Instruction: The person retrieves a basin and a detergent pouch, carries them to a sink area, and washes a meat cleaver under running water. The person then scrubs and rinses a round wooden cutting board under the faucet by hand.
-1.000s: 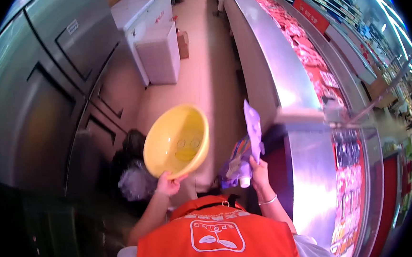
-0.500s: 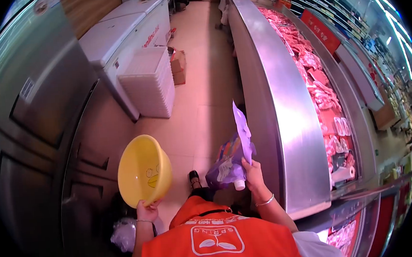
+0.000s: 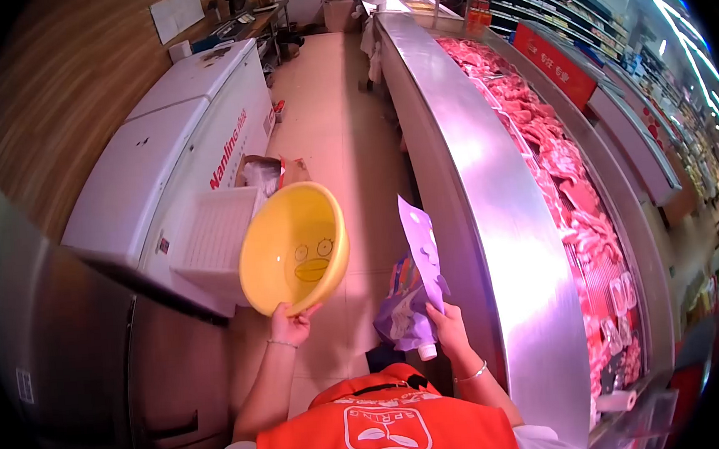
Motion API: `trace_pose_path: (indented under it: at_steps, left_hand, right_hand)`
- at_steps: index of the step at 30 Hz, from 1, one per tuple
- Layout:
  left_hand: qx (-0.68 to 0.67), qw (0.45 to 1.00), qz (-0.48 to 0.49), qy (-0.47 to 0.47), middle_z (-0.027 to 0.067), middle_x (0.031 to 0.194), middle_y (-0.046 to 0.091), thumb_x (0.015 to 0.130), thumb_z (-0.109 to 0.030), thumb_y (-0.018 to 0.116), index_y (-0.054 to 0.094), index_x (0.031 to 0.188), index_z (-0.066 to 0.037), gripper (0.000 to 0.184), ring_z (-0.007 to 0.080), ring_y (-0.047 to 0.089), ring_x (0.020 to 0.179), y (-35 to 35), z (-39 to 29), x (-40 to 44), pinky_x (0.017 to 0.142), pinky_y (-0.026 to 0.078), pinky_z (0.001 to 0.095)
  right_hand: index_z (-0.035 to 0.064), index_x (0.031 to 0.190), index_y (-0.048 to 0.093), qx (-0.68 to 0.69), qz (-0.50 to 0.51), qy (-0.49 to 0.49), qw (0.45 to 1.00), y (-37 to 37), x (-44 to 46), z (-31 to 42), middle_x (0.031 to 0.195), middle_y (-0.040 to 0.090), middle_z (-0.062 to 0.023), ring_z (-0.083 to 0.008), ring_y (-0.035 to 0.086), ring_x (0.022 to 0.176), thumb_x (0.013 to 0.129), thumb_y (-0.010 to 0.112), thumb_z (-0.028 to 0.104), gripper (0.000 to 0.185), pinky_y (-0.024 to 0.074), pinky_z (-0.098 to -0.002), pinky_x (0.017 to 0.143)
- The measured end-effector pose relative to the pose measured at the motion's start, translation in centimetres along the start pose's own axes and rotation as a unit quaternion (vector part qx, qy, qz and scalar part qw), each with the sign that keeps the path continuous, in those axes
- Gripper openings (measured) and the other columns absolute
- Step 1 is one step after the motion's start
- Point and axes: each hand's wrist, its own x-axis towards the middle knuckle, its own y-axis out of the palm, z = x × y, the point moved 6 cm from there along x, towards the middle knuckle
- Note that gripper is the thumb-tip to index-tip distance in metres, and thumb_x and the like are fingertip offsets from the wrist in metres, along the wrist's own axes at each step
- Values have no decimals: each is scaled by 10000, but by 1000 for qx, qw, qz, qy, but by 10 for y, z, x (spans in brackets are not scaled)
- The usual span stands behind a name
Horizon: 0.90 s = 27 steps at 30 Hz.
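Observation:
My left hand [image 3: 293,322] grips the near rim of a yellow plastic basin [image 3: 281,230]. The basin is tilted, so its inside with a printed duck-like face shows; I see nothing in it. My right hand [image 3: 448,328] is closed on a purple refill pouch [image 3: 422,249] with a white cap [image 3: 428,352] pointing down towards me. Just behind the pouch is a bag with coloured stripes [image 3: 401,277]; whether my right hand also holds it I cannot tell.
Along the right runs a steel-topped counter [image 3: 489,174] with raw meat [image 3: 555,152] behind it. On the left stand a white chest freezer [image 3: 133,148] and stacked white crates [image 3: 218,234]. A tiled aisle floor [image 3: 318,102] runs ahead between them.
The basin has come up and to the right in view, now in front of the crates. The freezer appears nearer. My right hand still holds the pouch at about the same spot.

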Motion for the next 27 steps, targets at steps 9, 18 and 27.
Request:
trace_pose_path:
  at_steps: [9, 18, 27]
  left_hand:
    - [10, 999, 27, 27, 171, 1162, 394, 728, -156, 372, 315, 1140, -6, 443, 345, 459, 994, 80, -71, 137, 419, 327, 129]
    - [-4, 996, -4, 94, 184, 1140, 416, 742, -168, 352, 313, 1163, -7, 453, 314, 440, 1020, 181, -196, 277, 417, 385, 144]
    - [19, 999, 44, 15, 211, 1183, 349, 755, -163, 365, 349, 1137, -1, 415, 292, 453, 1008, 393, -313, 540, 394, 353, 128]
  right_hand:
    - [-34, 838, 553, 7, 32, 24, 999, 21, 273, 68, 702, 544, -26, -91, 502, 597, 805, 465, 81, 149, 412, -224, 543]
    - [-17, 743, 563, 8, 1, -9, 1000, 65, 526, 148, 626, 507, 15, -59, 440, 532, 783, 498, 79, 123, 351, -207, 481]
    - [-24, 793, 558, 19, -37, -41, 998, 96, 723, 215, 676, 527, 8, -58, 475, 581, 778, 489, 60, 109, 379, -197, 524]
